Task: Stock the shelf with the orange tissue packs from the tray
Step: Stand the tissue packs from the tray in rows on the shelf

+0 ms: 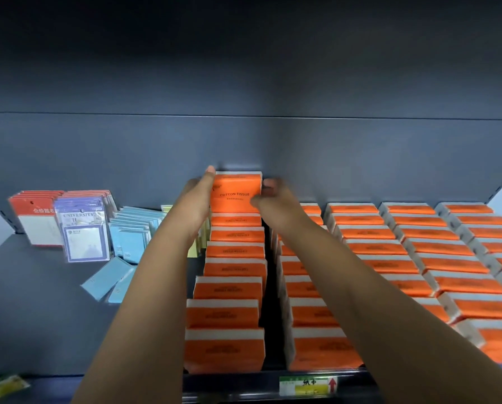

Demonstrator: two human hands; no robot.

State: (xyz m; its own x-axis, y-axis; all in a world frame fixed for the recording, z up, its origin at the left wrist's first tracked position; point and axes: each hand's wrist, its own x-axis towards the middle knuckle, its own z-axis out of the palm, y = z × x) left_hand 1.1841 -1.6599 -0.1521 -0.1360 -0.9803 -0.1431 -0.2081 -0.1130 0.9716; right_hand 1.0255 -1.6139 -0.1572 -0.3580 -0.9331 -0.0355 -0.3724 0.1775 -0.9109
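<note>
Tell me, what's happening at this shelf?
A person is stocking it. The left hand presses flat against one side of an orange tissue pack and the right hand grips its other edge, at the back of the leftmost orange row. More orange rows fill the shelf rightward; stationery packets sit left.

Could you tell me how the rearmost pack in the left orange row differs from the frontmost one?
The rearmost pack stands between the left hand and right hand; the frontmost pack sits untouched at the front edge of the shelf. The rearmost pack's lettering reads upright, the frontmost pack's looks inverted. Both are orange with white bands.
</note>
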